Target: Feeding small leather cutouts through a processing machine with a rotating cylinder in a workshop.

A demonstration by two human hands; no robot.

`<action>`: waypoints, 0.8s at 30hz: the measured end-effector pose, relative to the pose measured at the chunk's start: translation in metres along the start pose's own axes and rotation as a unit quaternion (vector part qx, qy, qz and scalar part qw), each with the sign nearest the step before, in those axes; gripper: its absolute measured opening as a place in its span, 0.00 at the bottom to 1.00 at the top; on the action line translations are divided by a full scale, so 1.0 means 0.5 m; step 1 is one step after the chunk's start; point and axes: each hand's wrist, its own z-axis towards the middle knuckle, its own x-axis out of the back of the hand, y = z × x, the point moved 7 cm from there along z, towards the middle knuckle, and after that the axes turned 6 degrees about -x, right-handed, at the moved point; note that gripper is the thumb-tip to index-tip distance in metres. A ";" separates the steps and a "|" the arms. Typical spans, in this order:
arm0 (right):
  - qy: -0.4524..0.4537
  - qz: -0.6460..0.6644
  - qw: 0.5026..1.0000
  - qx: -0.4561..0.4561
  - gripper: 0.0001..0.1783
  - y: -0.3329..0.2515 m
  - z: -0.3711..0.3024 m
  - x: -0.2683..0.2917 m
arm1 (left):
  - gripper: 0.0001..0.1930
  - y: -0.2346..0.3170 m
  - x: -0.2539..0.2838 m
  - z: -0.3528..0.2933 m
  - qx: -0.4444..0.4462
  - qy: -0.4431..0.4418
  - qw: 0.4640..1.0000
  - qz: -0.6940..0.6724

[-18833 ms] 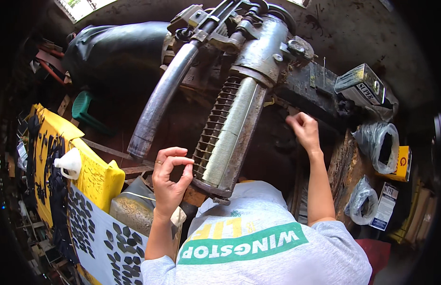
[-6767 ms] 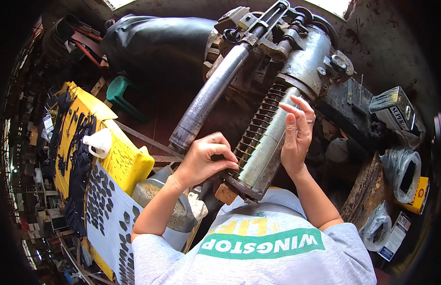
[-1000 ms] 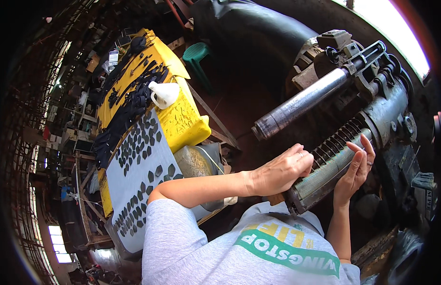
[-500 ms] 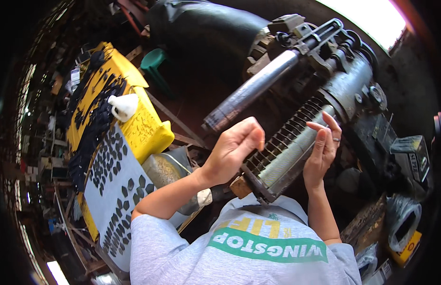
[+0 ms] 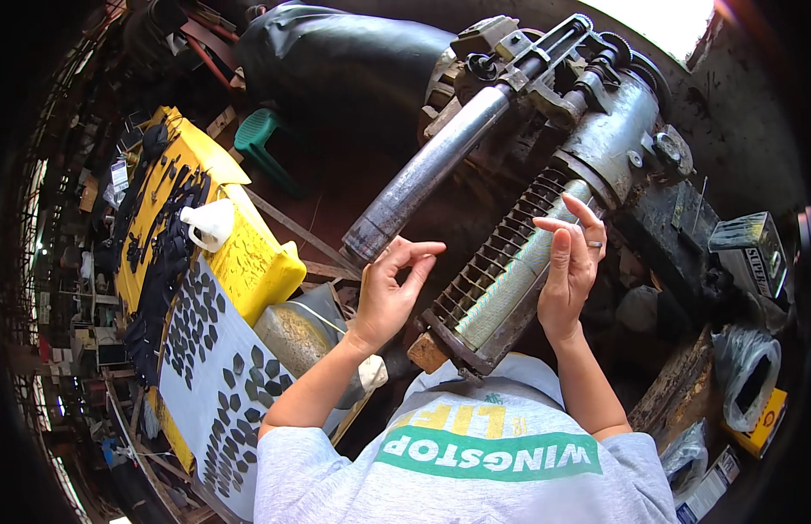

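In front of me stands a metal machine with gears and a thick barrel point(image 5: 610, 122). From it, a bed toward my body carries a row of dark wire-like ribs point(image 5: 501, 240) beside a pale, finely ridged metal strip point(image 5: 519, 284). My left hand point(image 5: 389, 293) hovers left of the ribs, just below the end of a shiny metal roller point(image 5: 423, 170). Its thumb and index finger are stretched out with a gap between them; nothing shows in it. My right hand point(image 5: 569, 279), wearing a ring, is raised over the strip's right side, fingers apart, holding nothing visible.
Left, a bench has yellow covering point(image 5: 261, 266), a white jug point(image 5: 211, 223) and a pale sheet point(image 5: 196, 375) with several dark cut pieces. A green stool point(image 5: 261, 135) stands behind. A wooden block point(image 5: 427, 352) sits at the bed's near end. Right are boxes point(image 5: 753, 253) and plastic bags point(image 5: 746, 367).
My left hand has moved left, away from the ribs, and its curled fingers have loosened, index finger extended. My right hand stays by the strip. The whole view has shifted slightly.
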 end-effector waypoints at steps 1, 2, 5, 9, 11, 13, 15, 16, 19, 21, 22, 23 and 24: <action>0.002 -0.001 1.000 -0.001 0.22 0.000 0.000 0.000 | 0.12 -0.016 0.001 -0.001 0.015 0.008 1.000 -0.001; 0.002 0.000 1.000 -0.003 0.22 -0.001 0.000 0.000 | 0.12 -0.022 0.002 -0.001 0.015 0.006 1.000 -0.001; 0.004 0.001 1.000 -0.003 0.21 0.003 0.000 -0.001 | 0.13 -0.031 0.003 0.003 0.023 0.019 0.999 -0.026; 0.005 0.008 1.000 -0.007 0.21 0.004 -0.001 0.000 | 0.12 -0.047 -0.001 0.005 0.020 0.014 0.998 -0.051; 0.005 0.003 1.000 -0.008 0.21 0.002 -0.001 0.000 | 0.11 -0.062 -0.002 0.001 0.056 0.021 0.995 -0.084; 0.006 -0.002 1.000 -0.008 0.21 0.001 -0.001 0.000 | 0.10 -0.074 -0.001 -0.001 0.094 0.019 0.990 -0.104; 0.007 0.001 1.000 -0.006 0.21 0.002 -0.001 0.001 | 0.09 -0.079 -0.006 -0.003 0.115 0.024 0.983 -0.140; 0.009 0.000 1.000 -0.007 0.21 0.001 -0.001 0.002 | 0.09 -0.076 -0.006 -0.001 0.114 0.022 0.983 -0.140; 0.011 0.001 1.000 -0.004 0.21 -0.001 0.000 0.002 | 0.10 -0.038 -0.027 0.013 0.017 -0.085 0.982 -0.171; 0.008 0.003 1.000 -0.004 0.21 -0.003 0.001 0.002 | 0.10 -0.021 -0.033 0.021 -0.017 -0.110 0.980 -0.163; 0.009 0.002 1.000 -0.004 0.21 -0.002 0.000 0.002 | 0.10 -0.007 -0.041 0.026 -0.050 -0.136 0.977 -0.157; 0.008 0.001 1.000 -0.004 0.21 0.000 -0.001 0.002 | 0.10 0.010 -0.043 0.034 -0.084 -0.143 0.979 -0.115; 0.007 0.000 1.000 -0.003 0.21 0.000 -0.001 0.001 | 0.10 0.017 -0.043 0.043 -0.085 -0.144 0.979 -0.116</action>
